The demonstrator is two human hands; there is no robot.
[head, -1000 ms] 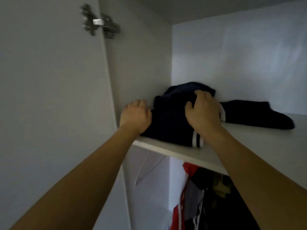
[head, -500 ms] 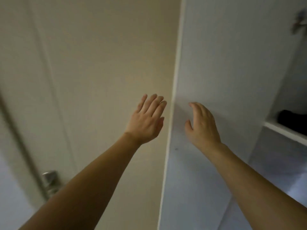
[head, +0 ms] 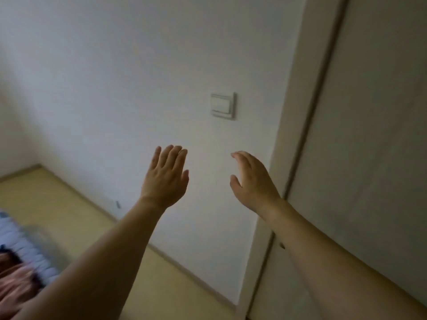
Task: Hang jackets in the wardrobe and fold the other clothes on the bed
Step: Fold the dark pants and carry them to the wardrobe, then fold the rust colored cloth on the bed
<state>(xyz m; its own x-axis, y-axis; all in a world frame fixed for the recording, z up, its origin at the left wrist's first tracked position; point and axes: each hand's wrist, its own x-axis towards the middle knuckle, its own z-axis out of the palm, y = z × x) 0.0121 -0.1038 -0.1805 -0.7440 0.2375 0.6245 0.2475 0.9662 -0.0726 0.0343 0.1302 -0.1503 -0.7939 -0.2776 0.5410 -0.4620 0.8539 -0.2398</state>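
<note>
**A:** Grip state?

**B:** Left hand (head: 165, 179) is raised with fingers straight and together; nothing is held. Right hand (head: 253, 181) is raised too, fingers loosely bent, thumb apart; nothing is held either. Both are seen in mid-air in front of the wall (head: 138, 77), touching nothing.

**A:** Task item located?

**B:** Only partly. A blurred heap of clothes (head: 13, 280), pinkish with dark patches, is seen at the lower left edge, on what looks like a pale blue bed cover (head: 16, 236). The garment type cannot be told. The wardrobe is not in view.

**A:** Handling expected?

**B:** Soft, light, limp fabric is assumed. No breakage risk, but sagging and bunching are likely. If a jacket is found, it is best taken at the shoulders or collar; other pieces at two corners or along a hem, so they can be spread flat for folding. Two hands are judged necessary.

**A:** Surroundings, obstructions?

**B:** A light switch (head: 223, 105) is mounted on the wall above the hands. A beige door (head: 369, 135) with its frame is seen at right, just beside the right forearm. Yellowish floor (head: 76, 215) lies between wall and bed. Nothing is seen between the hands and the heap; reaching it is judged to need a turn left and down.
</note>
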